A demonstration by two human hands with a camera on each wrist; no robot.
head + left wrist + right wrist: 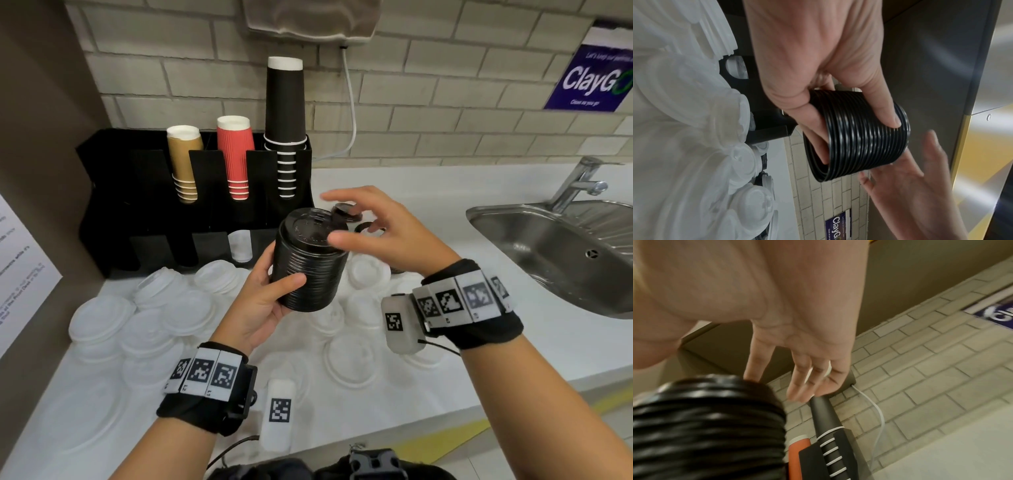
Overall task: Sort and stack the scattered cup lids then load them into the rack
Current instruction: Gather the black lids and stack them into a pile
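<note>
A tall stack of black cup lids (pixel 310 260) is held above the counter by my left hand (pixel 270 298), thumb on the front and fingers wrapped round the back; the same black stack (pixel 861 138) fills the left wrist view under my left hand (pixel 818 68). My right hand (pixel 363 226) hovers over the top of the stack with fingers spread and relaxed, holding nothing. In the right wrist view the right hand (pixel 797 353) reaches past the stack (pixel 705 426). The black rack (pixel 191 205) stands behind, at the back left. Several white lids (pixel 171 308) lie scattered on the counter.
Gold, red and black paper cup stacks (pixel 236 157) stand upside down in the rack's upper slots. A few loose black lids (pixel 346 210) lie behind the stack. A steel sink (pixel 565 250) and tap sit at the right. A brown cabinet wall bounds the left.
</note>
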